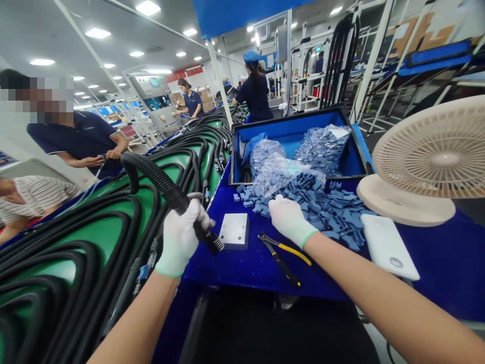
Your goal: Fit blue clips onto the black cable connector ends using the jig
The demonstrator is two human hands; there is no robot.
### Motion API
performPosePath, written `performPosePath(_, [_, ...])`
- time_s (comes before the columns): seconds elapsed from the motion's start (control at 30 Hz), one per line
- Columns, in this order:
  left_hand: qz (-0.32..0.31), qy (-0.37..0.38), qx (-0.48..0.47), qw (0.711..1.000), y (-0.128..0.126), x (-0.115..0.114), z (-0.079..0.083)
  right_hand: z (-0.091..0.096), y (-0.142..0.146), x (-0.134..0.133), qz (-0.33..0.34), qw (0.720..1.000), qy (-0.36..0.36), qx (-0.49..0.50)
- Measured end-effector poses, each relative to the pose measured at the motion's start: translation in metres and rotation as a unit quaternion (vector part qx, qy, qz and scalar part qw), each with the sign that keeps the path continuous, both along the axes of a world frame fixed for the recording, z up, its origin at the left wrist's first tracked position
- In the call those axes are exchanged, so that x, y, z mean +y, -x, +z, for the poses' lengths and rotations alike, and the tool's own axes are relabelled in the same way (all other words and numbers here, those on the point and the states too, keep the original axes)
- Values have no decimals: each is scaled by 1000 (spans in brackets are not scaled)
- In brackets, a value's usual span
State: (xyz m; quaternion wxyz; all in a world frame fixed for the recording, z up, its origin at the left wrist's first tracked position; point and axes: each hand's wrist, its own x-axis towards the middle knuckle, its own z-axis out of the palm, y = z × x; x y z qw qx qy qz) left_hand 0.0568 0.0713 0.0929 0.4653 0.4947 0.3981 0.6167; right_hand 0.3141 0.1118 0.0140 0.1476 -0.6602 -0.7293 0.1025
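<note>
My left hand (180,237), in a white glove, grips a black corrugated hose (166,184) near its end, and the ribbed tip (215,241) sticks out past my fingers. My right hand (290,220), also gloved, lies at the edge of a heap of loose blue plastic parts (326,212). Its fingertips are hidden against the heap, so I cannot tell whether they hold a part. Between my hands sits a white square plate (234,229). Yellow-handled pliers (282,258) lie below my right hand on the blue table mat (242,268).
Black hoses lie coiled on a green belt (91,242) to my left. A blue crate (299,146) holds bagged blue parts. A white pad (388,246) and a cream fan (435,151) stand to the right. Several co-workers (71,136) are nearby.
</note>
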Motion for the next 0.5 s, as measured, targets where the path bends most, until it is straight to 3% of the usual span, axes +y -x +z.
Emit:
performPosePath(0.13, [-1, -34, 28, 999, -7, 27, 1, -1, 1, 1, 22, 999, 2, -35])
performPosePath(0.23, [27, -38, 61, 997, -11, 38, -7, 4, -4, -4, 51, 998, 0, -32])
performPosePath(0.5, [64, 4, 109, 992, -16, 35, -29, 21, 0, -21, 111, 991, -18, 77])
